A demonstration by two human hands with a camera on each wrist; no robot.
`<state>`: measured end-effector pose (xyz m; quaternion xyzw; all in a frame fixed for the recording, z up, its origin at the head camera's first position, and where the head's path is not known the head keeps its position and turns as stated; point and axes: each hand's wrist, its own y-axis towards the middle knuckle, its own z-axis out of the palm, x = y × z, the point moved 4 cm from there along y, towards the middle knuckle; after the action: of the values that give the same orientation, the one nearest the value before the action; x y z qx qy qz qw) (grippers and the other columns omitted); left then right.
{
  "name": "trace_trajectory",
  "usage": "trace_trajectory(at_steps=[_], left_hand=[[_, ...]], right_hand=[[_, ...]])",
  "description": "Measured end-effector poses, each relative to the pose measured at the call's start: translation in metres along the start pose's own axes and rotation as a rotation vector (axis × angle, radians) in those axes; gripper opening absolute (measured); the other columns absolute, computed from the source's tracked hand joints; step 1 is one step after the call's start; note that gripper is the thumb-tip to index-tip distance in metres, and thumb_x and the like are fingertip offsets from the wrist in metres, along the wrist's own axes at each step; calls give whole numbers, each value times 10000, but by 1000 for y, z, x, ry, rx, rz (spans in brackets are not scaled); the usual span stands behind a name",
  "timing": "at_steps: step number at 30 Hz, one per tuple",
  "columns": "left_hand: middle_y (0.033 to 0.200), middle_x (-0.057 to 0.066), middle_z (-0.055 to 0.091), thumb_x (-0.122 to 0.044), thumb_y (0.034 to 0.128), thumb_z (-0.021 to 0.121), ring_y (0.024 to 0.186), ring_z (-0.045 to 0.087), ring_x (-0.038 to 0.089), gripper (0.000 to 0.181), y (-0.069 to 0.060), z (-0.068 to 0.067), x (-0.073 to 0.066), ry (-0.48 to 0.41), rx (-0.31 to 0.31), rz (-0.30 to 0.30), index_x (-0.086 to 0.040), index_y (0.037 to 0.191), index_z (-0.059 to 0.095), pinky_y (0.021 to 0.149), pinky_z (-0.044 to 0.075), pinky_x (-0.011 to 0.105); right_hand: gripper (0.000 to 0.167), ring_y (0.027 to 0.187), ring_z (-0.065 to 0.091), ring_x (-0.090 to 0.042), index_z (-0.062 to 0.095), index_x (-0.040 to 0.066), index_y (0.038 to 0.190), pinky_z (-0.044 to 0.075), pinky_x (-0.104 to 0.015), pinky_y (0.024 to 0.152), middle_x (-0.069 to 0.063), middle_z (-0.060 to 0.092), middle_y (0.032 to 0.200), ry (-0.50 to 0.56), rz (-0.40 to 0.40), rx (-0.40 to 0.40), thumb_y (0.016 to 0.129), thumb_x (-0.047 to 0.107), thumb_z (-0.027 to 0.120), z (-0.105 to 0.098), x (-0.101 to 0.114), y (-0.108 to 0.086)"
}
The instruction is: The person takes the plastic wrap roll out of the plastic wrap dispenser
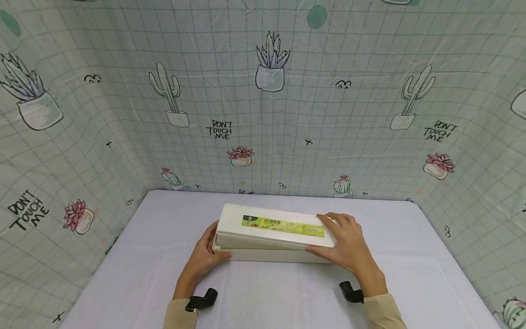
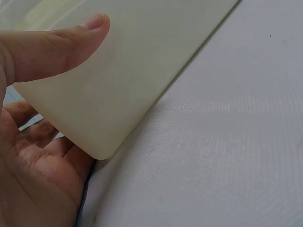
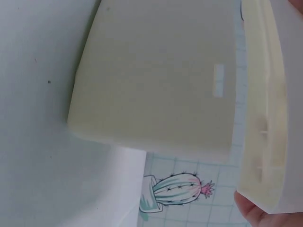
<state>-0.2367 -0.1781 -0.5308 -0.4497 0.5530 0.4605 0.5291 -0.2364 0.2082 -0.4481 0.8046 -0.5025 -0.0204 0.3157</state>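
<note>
A long white cling film box (image 1: 271,256) lies crosswise on the table. Its lid (image 1: 234,224) carries a yellow-green label (image 1: 283,226) and sits slightly askew, its right part raised off the base. My left hand (image 1: 201,256) grips the left end of the base, thumb on the near wall and fingers round the end. At the other end my right hand (image 1: 349,242) holds the lid between thumb and fingers. In the right wrist view a gap separates the lid (image 3: 265,123) from the base (image 3: 156,85), whose wall has a small slot. The inside is hidden.
The white cloth-covered table (image 1: 271,301) extends round the box on all sides. Behind and beside it hangs a checked curtain (image 1: 308,114) printed with cacti. Black straps with small mounts (image 1: 203,299) sit on both wrists.
</note>
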Motion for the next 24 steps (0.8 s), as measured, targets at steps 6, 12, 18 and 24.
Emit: trace_trajectory(at_steps=[6,12,18,24], left_hand=[[1683,125,291,49,759,861,1518,325,230,1100,0,0,0,18,-10,1,-97,1637,215,1057,383,92],[1671,152,308,54,761,859,1500,346,331,1105,0,1,0,26,0,12,-67,1638,197,1037,410,99],[1686,145,271,47,779,849,1500,336,323,1102,-1,1,0,18,6,-1,-93,1647,183,1022,429,109],[1690,150,254,41,783,846,1500,327,334,1107,-2,0,-1,17,7,-7,-96,1650,172,1008,435,108]], right_hand=[[861,1189,522,-435,667,167,1335,400,-651,922,-161,629,1301,5,26,-20,625,580,924,-5,-8,-1],[853,1205,504,-466,668,151,1336,379,-676,922,-176,623,1305,5,77,-25,633,559,926,-10,-18,-2],[844,1232,478,-487,660,155,1350,340,-708,952,-190,604,1329,15,136,-17,654,553,923,-15,-28,-5],[842,1240,460,-491,644,152,1365,326,-713,929,-202,588,1340,11,187,-12,682,568,906,-22,-37,-7]])
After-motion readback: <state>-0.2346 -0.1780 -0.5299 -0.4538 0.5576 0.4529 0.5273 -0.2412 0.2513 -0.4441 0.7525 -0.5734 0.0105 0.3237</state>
